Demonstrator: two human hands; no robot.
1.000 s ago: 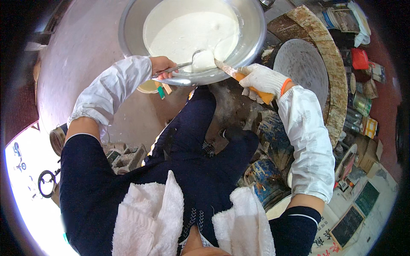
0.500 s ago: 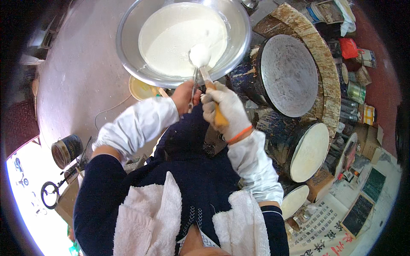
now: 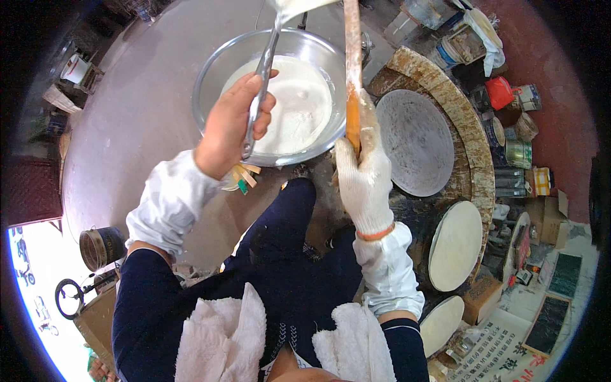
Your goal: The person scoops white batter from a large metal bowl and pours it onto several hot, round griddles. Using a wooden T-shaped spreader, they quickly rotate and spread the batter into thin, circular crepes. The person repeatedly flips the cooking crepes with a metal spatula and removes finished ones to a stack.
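My bare left hand (image 3: 230,124) is closed around the metal handle of a ladle (image 3: 261,95), held up over the bowl. White batter-like stuff (image 3: 299,6) shows at the ladle's far end, partly cut off by the top edge. In a white knit glove, my right hand (image 3: 366,181) grips a long flat wooden tool (image 3: 353,57) with an orange-yellow grip; its far end is out of view. Below both hands stands a wide steel bowl (image 3: 200,95), holding thick white batter (image 3: 296,118).
Right of the bowl, a round grey griddle (image 3: 417,143) sits beside a curved, crusted counter edge (image 3: 480,146). Nearer me are two pale round discs (image 3: 456,245), (image 3: 442,325). A dark bucket (image 3: 102,248) stands at left. Wooden and green handles (image 3: 245,175) poke out below the bowl.
Both hands have risen and moved farther from me, lifting the ladle and wooden tool up from the bowl's near rim. The two tools, close together before, are now apart at their handles.
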